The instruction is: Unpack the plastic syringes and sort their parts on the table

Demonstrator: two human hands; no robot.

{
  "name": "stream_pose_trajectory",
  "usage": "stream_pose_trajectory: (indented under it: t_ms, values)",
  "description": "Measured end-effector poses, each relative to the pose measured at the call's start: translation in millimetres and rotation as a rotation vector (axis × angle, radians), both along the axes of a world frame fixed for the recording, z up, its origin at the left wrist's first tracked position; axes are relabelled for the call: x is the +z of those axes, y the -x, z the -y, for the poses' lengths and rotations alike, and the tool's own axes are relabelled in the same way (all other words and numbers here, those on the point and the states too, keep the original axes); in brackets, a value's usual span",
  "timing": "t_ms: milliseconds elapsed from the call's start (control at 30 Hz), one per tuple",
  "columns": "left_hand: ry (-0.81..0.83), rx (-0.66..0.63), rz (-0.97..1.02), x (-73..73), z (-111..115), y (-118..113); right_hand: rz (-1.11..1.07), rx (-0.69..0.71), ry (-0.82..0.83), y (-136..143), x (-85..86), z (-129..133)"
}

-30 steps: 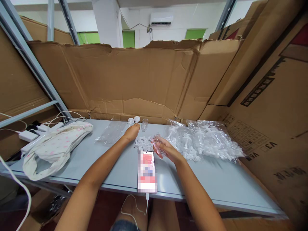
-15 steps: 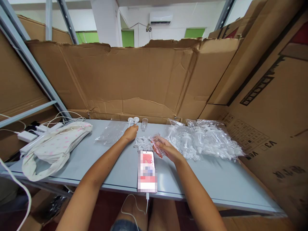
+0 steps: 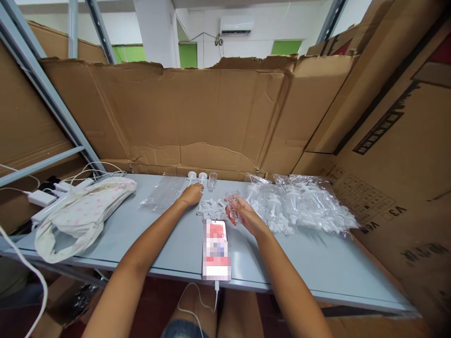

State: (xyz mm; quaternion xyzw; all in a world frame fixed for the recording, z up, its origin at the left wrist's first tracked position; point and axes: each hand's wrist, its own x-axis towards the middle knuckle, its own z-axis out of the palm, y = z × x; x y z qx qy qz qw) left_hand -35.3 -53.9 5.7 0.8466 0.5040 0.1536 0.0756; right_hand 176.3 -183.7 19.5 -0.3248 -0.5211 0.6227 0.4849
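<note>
The right hand is over the grey tabletop, its grip closed around a clear container, long axis partly hidden by fingers; the left hand is the nearer to the upright clear cup, which is just right of its fingertips; a white stemmed disc shows just beyond them; whether the left grip pinches its stem, I cannot tell.

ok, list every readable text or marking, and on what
"V3": cardboard box at right
"V6", as best I can tell: same box
Dark band, printed grid, lower characters on that box: too blurred or small
Phone screen: pixelated, unreadable
Clear container in right hand: none discernible
</note>
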Motion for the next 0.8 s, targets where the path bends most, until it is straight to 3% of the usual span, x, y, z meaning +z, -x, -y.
stream_pose_trajectory:
  t_ms: [200,300,433,567,800]
  values:
    - [-0.172,-0.062,0.168,24.1,29,-13,-0.194,-0.115,0.039,2,0.0,-5]
    - [-0.22,-0.255,0.305,41.3,57,-25,-0.25,-0.17,0.05,3,0.8,-7]
    - [-0.081,-0.558,0.263,56.6,89,-42,-0.27,-0.22,-0.009,4,1.0,-9]
    - [-0.026,-0.575,0.254,55.0,96,-53,-0.234,-0.239,-0.029,3,-0.1,-10]
    - [-0.023,-0.537,0.348,39.8,81,-58,-0.256,-0.236,0.001,1,2.1,-11]
